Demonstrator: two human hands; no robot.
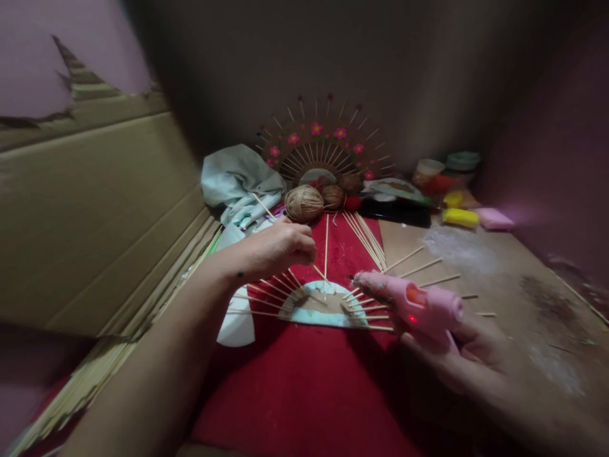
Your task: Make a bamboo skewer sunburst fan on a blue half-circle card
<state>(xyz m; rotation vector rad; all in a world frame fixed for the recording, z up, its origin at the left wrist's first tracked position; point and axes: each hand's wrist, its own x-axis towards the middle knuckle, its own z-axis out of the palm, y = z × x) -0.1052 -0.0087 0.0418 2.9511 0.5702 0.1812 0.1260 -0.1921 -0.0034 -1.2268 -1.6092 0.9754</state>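
Pinches a thin stick (pixel 320 273) in the left hand (pixel 288 244), between fingers drawn together around it, with the fingertips partly hidden by the knuckles. Slants down to the right, ending at the curved rim of the half-round base (pixel 309 315); cannot tell whether touching. Grips a pink glue gun (pixel 432 304) in the right hand (pixel 469 355), with fingers wrapped about the handle as far as visible, aiming the nozzle left near the base's upper right rim.

Find the base on the red cloth (pixel 285 387), between the left and right edges of the surface (pixel 402 240), with the straight side toward the near edge.

Expect next to no weight in the stick: stiff lengthwise, probably quick to snap if bent, apt to roll. Best held about the middle, away from the nozzle, perhaps hot. Judge the base light, perhaps cardboard, easily shoved or bowed; steady by the straight side, not by the radiating sticks (pixel 379 317), likely weak at the joints.
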